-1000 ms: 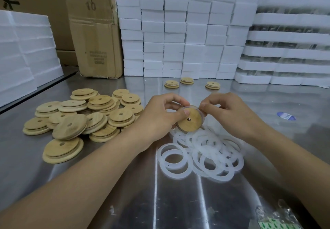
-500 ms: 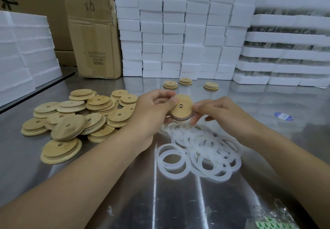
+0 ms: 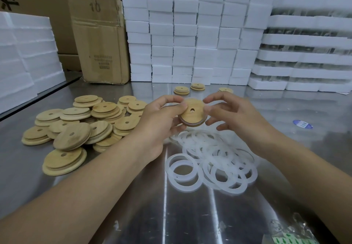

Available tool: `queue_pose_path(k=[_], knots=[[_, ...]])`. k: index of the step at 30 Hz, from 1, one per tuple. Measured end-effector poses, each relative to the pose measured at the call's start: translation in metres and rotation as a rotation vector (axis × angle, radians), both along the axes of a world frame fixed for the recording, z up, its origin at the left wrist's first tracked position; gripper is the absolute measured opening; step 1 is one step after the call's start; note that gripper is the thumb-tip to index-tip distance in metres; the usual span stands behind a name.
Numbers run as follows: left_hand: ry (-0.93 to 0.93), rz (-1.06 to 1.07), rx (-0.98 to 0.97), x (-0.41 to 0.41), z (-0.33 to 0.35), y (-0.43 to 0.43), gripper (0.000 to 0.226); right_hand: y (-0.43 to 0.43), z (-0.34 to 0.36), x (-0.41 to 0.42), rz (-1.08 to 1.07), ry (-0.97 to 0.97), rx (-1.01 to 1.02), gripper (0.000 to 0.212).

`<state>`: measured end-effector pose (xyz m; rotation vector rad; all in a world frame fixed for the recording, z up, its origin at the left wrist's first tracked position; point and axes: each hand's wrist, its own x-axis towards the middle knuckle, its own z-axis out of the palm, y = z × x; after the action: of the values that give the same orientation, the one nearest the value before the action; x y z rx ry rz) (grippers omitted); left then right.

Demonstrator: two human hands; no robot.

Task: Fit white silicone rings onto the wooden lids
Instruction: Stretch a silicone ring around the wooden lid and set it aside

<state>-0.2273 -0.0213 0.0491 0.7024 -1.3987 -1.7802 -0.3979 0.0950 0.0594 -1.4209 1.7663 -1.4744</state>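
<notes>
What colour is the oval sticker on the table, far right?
The sticker is blue with white markings; the head view shows it.

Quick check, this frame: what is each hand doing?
Left hand: holding the wooden lid, thumb on its face.
Right hand: open, fingers spread at the lid's right edge.
</notes>
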Motion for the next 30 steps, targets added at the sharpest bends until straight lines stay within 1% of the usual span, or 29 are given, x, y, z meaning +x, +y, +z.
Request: queue_pose_path(k=[2, 7, 12, 16, 18, 20, 23, 27, 28, 30], knots=[[0.012, -0.029, -0.023, 0.0, 0.0, 0.002, 0.012, -0.001, -0.002, 0.001, -0.018, 0.027, -0.021, 0.019], [-0.017, -0.04, -0.123, -0.001, -0.003, 0.004, 0.01, 0.0, 0.0, -0.008, -0.09, 0.016, -0.115, 0.015], [-0.101, 0.007, -0.276, -0.002, -0.005, 0.003, 0.014, -0.003, -0.003, -0.009, -0.025, 0.045, -0.227, 0.021], [-0.111, 0.031, -0.417, -0.001, -0.006, 0.003, 0.017, -0.004, -0.002, -0.007, -0.009, 0.142, -0.274, 0.026], [-0.087, 0.029, -0.472, -0.001, -0.005, 0.003, 0.017, -0.003, -0.001, -0.006, 0.009, 0.212, -0.284, 0.034], [-0.063, 0.037, -0.504, -0.001, -0.005, 0.003, 0.019, -0.002, -0.001, -0.004, 0.036, 0.277, -0.275, 0.041], [-0.048, 0.048, -0.531, -0.002, -0.004, 0.003, 0.024, -0.002, -0.002, -0.002, 0.026, 0.323, -0.261, 0.043], [-0.064, 0.055, -0.554, -0.003, -0.006, 0.003, 0.026, -0.002, -0.002, -0.002, -0.002, 0.332, -0.227, 0.037], [-0.075, 0.054, -0.563, -0.004, -0.007, 0.003, 0.025, -0.003, -0.003, -0.003, -0.009, 0.326, -0.214, 0.033], [-0.1, 0.058, -0.577, -0.005, -0.009, 0.003, 0.023, -0.005, -0.004, -0.007, -0.05, 0.289, -0.169, 0.019]])
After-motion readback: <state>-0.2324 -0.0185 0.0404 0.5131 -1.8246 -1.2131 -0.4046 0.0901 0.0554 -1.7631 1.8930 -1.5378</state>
